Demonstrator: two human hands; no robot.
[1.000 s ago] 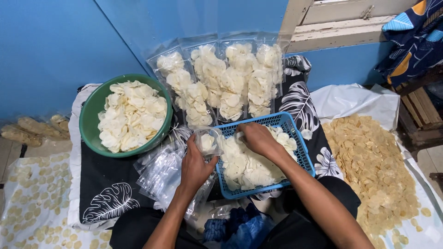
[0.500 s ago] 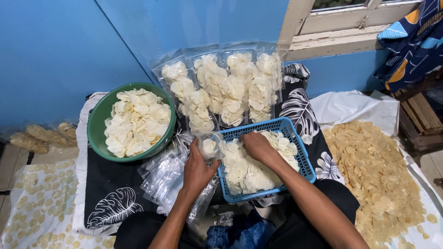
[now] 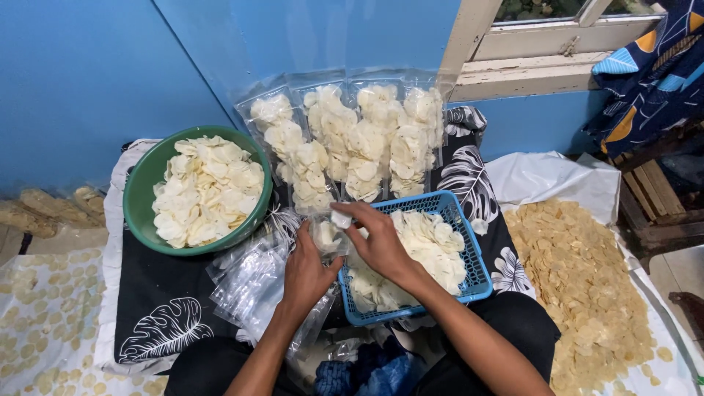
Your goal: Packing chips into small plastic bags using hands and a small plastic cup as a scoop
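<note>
Right now my left hand (image 3: 306,265) is wrapped around a small clear bag (image 3: 325,236), holding its mouth up just left of the blue basket (image 3: 480,282); a few pale chips already sit inside it. My right hand (image 3: 378,242) has reached across over the near-left part of the basket and pinches one white chip (image 3: 341,218) between the fingertips, right above the bag's opening. Whether the chip touches the plastic, I cannot tell.

Inside the basket lies a heap of white chips (image 3: 429,253), filling most of it. Beside my left hand, to the left, a loose stack of empty clear bags (image 3: 249,282) lies on the black cloth with white leaf prints (image 3: 165,326). Farther left on that cloth stands a green bowl (image 3: 139,194) piled with the same white chips. At the far side, four filled bags (image 3: 352,143) lean in a row against the blue wall (image 3: 95,73), standing just beyond the basket.

To the right, a broad spread of yellowish chips (image 3: 587,286) lies on a white sheet (image 3: 550,176). More small chips dry on a pale cloth (image 3: 44,323) at the near left. A patterned blue fabric (image 3: 653,66) hangs at the far right, below a worn window frame (image 3: 528,62).
</note>
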